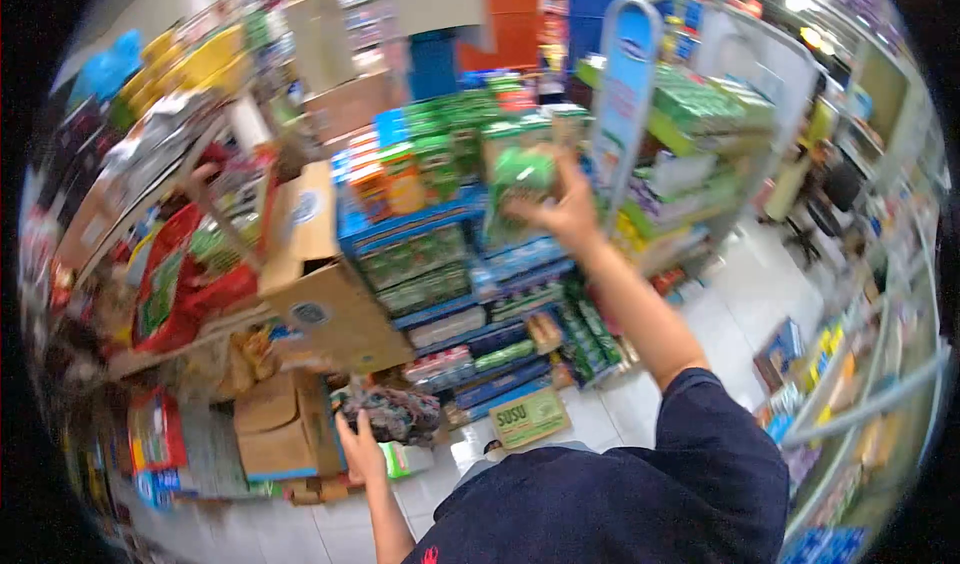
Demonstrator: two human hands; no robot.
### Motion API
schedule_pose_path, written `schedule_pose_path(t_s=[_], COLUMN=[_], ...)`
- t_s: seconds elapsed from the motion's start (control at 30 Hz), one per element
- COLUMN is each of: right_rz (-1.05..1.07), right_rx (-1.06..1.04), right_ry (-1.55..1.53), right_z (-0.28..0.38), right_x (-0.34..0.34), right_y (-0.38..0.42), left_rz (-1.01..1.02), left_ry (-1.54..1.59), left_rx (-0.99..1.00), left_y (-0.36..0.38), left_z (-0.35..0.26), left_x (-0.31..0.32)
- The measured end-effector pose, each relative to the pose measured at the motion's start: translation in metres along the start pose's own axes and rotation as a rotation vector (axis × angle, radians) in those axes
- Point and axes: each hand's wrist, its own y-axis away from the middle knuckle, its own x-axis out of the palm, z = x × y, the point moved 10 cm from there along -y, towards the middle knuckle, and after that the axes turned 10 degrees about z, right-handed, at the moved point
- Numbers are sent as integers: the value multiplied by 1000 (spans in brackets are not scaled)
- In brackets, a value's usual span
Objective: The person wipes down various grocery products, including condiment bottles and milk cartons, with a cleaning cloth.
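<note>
My right hand (570, 209) reaches up to the top of a blue-shelved display and is closed round a green pack (523, 172), blurred by motion. Beside that pack stand several green boxes (435, 149) and orange boxes (402, 176). Lower down, my left hand (362, 446) grips a dark, mottled bundle that looks like a cloth rag (395, 414). The rag hangs in front of the lower shelves, close to an open cardboard box (285, 424).
A tall cardboard carton (335, 309) leans left of the display shelf (415, 219). A carton marked SUSU (530, 419) is on the tiled floor (735, 309). At the right stands a rack of green boxes (700, 104); a red basket (215, 299) is at the left.
</note>
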Motion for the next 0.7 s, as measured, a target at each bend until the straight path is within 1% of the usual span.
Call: schedule_pose_path(t_s=[0.03,0.07,0.1,0.13,0.17,0.2,0.23,0.27,0.3,0.33,0.37,0.4,0.47,0.53,0.6,0.63,0.67,0.7], right_rz=[-4,-7,23,-6,-46,-99,-174,-248,-343,-436,-466,-545,-619,-617,-609,-622,-623,-637], right_rx=[144,261,339,381,506,546,579,607,616,620,651,627,658,626,666,699,692,653], right_ry=[-308,-402,-566,-507,-655,-759,-766,-772,-791,-807,-848,-905,-865,-809,-874,-870,-870,-801], right_z=[-20,-19,-28,-27,-35,-29,-28,-27,-28,-26,-25,-21,-16,-2,0,9,15,23], right_x=[13,24,40,44,55,57,53,45,30,14,0,-16,-45,-60,-54,-54,-60,-73], right_y=[29,63,96,127,160,185,207,225,240,254,266,277,297,313,341,349,350,350], left_rz=[-2,-9,62,124,186,150,247,461,551,546,616,686,711,733,602,586,585,653], left_ry=[187,380,437,491,619,323,266,257,373,370,399,426,324,347,387,372,373,412], left_rx=[8,3,100,194,164,202,180,319,569,685,707,725,647,682,940,958,966,837], left_y=[8,14,15,20,35,50,70,94,118,140,156,171,204,220,237,242,251,252], left_z=[-23,-46,-63,-93,-115,-135,-154,-176,-185,-204,-208,-211,-210,-217,-255,-268,-269,-263], left_x=[15,34,58,77,102,117,144,177,204,207,218,228,238,249,238,238,238,247])
